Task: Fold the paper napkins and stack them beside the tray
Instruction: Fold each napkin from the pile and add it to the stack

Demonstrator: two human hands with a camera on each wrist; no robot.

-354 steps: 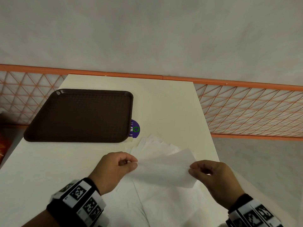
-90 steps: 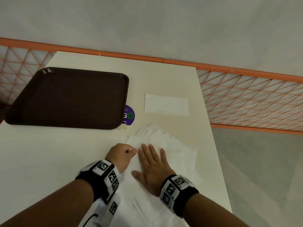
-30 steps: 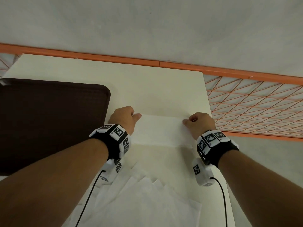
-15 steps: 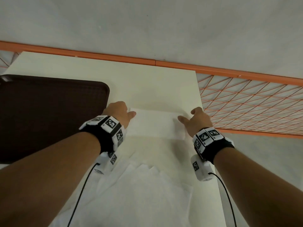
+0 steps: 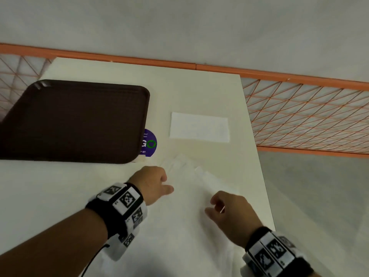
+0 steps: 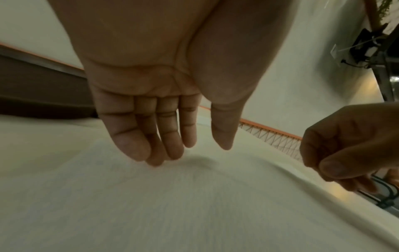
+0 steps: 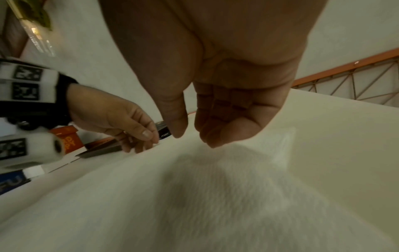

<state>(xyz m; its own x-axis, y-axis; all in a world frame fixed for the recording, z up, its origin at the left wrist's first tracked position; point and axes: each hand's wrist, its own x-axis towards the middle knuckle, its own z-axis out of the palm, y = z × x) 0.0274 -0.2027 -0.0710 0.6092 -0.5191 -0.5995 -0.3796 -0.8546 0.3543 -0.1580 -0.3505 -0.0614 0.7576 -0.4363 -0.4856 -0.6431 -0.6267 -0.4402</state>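
The table [image 5: 199, 92] carries everything. It is pale, and its right edge runs close beside both the loose paper and the folded pile, with open floor beyond.

The brown tray [image 5: 75, 120] sits at the far left, bare. A purple sticker [image 5: 150, 143] shows at its right rim.

The unfolded napkins [image 5: 189, 226] lie fanned in the near centre, overlapping, white on near-white. Risk: sheet edges are hard to tell apart, so a grab may lift two at once, or drag the fan toward the right edge and over it.

The folded napkins [image 5: 199, 126] lie flat just right of the tray, apart from it. How many layers are there cannot be told. Risk: light paper; a careless placement may skew the stack or nudge it.

The left hand [image 5: 152, 183] hovers over the left margin of the fan, fingers extended together and relaxed, thumb apart, holding nothing. The right hand [image 5: 229, 211] hovers over the fan, fingers loosely curled toward the thumb, also empty. Risk: an uneven pinch by either hand will probably yield a crooked fold or a tear.
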